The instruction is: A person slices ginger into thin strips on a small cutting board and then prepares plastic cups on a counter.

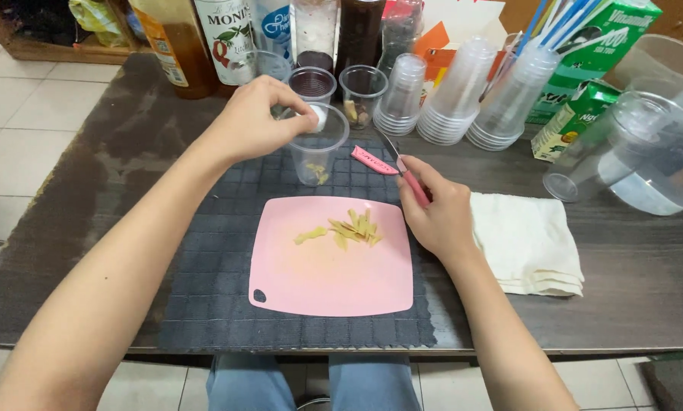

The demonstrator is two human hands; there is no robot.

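- Left hand [254, 122] pinches its fingertips over the rim of the clear cup [320, 156], toward the bench's far edge; releasing low inside the cup would likely keep pieces from scattering.
- Right hand [436, 217] grips a pink-handled knife [406, 173], blade pointing away.
- Yellow slices [349, 228] lie on the pink cutting board [330, 281], nearer the front edge.

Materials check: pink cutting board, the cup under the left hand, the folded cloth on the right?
Pink rounded-square cutting board: looks like plastic, matte and uniformly coloured, with a moulded hanging hole at one corner. Clear round cup at the left hand: likely thin disposable plastic, see-through with a glossy rim. Cream folded cloth: woven fabric, judging by its soft layered edges.
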